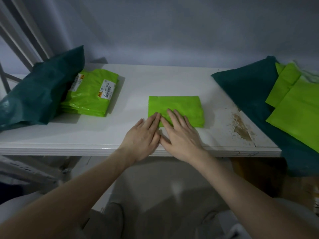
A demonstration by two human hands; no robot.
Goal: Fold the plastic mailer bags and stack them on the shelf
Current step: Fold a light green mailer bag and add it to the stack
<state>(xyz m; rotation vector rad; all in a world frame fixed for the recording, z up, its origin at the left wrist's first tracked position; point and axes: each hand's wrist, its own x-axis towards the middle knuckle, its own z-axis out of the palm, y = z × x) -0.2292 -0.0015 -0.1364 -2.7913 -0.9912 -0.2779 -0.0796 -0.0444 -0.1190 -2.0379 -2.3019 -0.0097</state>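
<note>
On the white shelf (120, 135), I see my left hand (143, 137) and right hand (181, 135) side by side, each grip flat with straight fingers pressing the near-left corner of the folded green mailer (179, 107), while the stack of folded mailers (91, 95) sits far left beside a dark green bag (39, 90).

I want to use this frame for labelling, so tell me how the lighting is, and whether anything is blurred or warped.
Head view: dim, bluish light, soft shadows under the left hand and right hand; the folded green mailer stays vivid; the stack label is only partly readable; wide-angle lens bends the shelf edge and stretches the forearms; the bottom of the frame is dark and soft.
</note>
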